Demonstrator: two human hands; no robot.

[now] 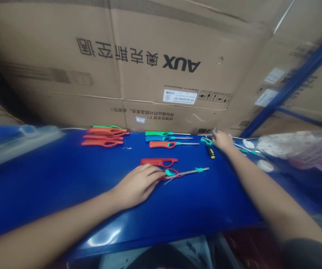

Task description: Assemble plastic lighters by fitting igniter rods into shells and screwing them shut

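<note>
My left hand (138, 183) is closed on the near end of an opened red gas lighter (181, 173), which lies on the blue table. This lighter shows a teal trigger, thin wires and a long metal tube with a teal piece near its tip. Just behind it lies a loose red shell half (158, 162). At the back right, my right hand (222, 140) has its fingers pinched together by a small pointed silvery thing, too small to name. Beside that hand are a teal part (206, 141) and a black and yellow screwdriver handle (210, 152).
Three lighters, green (158, 133), blue (159, 138) and orange (161, 144), lie in a row at the back. Several orange shells (103, 137) are stacked left of them. A large cardboard box (138, 82) walls off the rear. Plastic bags (281, 144) sit far right.
</note>
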